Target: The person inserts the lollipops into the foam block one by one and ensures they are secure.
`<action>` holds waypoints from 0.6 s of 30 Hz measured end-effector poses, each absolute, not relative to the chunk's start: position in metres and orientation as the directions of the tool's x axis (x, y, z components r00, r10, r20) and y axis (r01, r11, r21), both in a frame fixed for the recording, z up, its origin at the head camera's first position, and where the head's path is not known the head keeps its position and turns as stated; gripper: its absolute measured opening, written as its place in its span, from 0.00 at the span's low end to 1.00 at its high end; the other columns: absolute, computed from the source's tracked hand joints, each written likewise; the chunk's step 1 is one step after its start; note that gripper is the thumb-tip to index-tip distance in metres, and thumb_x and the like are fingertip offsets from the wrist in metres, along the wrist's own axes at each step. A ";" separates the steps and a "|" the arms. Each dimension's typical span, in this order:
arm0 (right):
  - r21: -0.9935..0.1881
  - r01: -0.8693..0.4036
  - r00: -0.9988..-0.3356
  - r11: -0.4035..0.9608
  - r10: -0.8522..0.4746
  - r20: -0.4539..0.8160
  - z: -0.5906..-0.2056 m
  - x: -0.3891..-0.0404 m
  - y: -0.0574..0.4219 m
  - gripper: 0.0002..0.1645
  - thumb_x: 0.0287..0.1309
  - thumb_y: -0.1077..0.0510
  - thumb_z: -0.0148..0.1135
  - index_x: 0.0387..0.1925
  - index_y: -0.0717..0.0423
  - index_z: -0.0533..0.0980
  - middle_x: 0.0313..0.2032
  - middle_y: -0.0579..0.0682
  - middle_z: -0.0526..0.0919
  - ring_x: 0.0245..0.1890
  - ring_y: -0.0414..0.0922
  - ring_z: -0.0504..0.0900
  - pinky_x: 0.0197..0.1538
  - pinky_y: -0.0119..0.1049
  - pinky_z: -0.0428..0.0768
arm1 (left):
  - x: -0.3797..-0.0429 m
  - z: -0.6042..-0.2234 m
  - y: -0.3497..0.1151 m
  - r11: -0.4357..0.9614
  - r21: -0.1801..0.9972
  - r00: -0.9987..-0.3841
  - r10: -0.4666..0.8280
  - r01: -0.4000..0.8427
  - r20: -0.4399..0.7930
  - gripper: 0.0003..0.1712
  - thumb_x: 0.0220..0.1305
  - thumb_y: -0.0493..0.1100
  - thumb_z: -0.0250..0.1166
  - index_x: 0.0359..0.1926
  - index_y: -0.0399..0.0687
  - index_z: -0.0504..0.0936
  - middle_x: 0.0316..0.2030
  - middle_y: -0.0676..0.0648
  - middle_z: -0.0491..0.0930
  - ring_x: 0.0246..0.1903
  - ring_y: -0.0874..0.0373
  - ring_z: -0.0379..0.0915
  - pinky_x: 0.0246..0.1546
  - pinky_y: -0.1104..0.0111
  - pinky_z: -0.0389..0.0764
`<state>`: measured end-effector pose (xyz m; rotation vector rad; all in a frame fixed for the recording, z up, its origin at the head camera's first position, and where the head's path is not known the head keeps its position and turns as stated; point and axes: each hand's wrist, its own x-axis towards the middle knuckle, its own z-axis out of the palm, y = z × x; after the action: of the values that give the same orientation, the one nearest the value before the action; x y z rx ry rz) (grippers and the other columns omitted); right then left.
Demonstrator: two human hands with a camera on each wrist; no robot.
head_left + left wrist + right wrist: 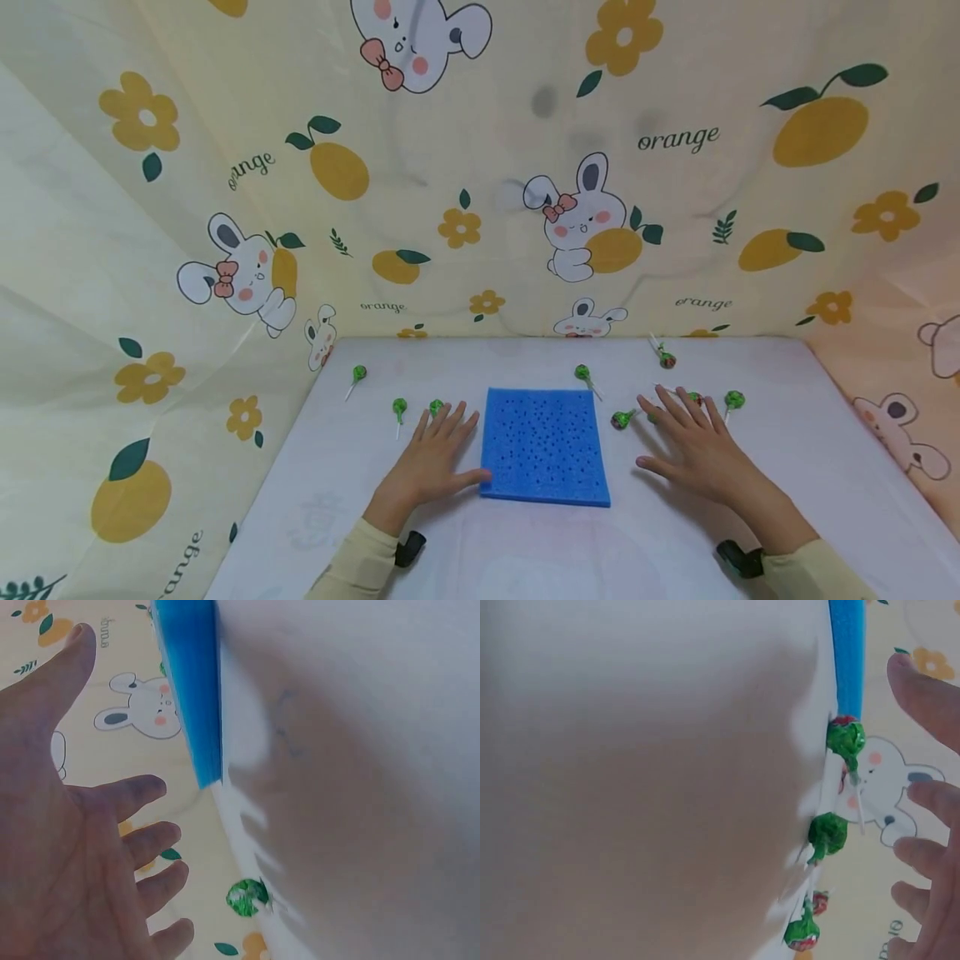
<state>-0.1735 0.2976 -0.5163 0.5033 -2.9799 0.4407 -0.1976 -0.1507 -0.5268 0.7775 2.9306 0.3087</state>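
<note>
A blue foam block [543, 450] dotted with small holes lies flat on the table between my hands. My left hand [433, 460] is spread palm down at the block's left side, its thumb overlapping the block's edge in the head view. In the left wrist view its fingers are apart, above the table, and hold nothing. Just past its fingertips is a green-wrapped lollipop [436, 406]. My right hand [701, 454], also spread and holding nothing, hovers right of the block. Several lollipops lie around its fingertips, among them one [621, 420] near the block; the hand partly hides others.
Two lollipops, one [360, 372] farther back and one [400, 406] nearer, lie at the left. Behind the block's right corner is another lollipop [582, 372]; one more [667, 359] sits near the back edge. A patterned curtain [465, 167] surrounds the white table [540, 550].
</note>
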 end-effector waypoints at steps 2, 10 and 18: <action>-0.269 -0.351 -0.936 0.897 -0.325 0.137 -0.516 -0.177 0.296 0.58 0.62 0.30 0.73 0.83 0.50 0.62 0.83 0.65 0.56 0.84 0.69 0.46 0.82 0.66 0.26 | -0.199 -0.527 -0.147 0.848 0.215 -0.861 0.506 0.485 -0.052 0.60 0.68 0.81 0.57 0.87 0.53 0.54 0.86 0.42 0.47 0.85 0.40 0.41 0.83 0.39 0.43; -0.274 -0.394 -0.919 0.877 -0.371 0.135 -0.521 -0.192 0.293 0.55 0.61 0.37 0.78 0.82 0.49 0.64 0.82 0.64 0.58 0.83 0.68 0.49 0.81 0.72 0.40 | -0.201 -0.532 -0.135 0.825 0.246 -0.837 0.540 0.508 -0.081 0.62 0.66 0.82 0.59 0.87 0.51 0.54 0.86 0.41 0.48 0.85 0.41 0.42 0.84 0.41 0.44; -0.276 -0.413 -0.911 0.868 -0.396 0.118 -0.523 -0.201 0.287 0.51 0.60 0.46 0.81 0.80 0.51 0.69 0.80 0.64 0.63 0.80 0.71 0.56 0.80 0.73 0.47 | -0.200 -0.534 -0.126 0.831 0.244 -0.836 0.536 0.499 -0.117 0.65 0.65 0.82 0.60 0.88 0.51 0.50 0.87 0.44 0.45 0.86 0.45 0.40 0.85 0.46 0.42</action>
<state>-0.2010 0.2865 -0.5227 0.6463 -2.9803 0.4602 -0.2004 -0.1262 -0.5344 0.8077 2.8317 0.3041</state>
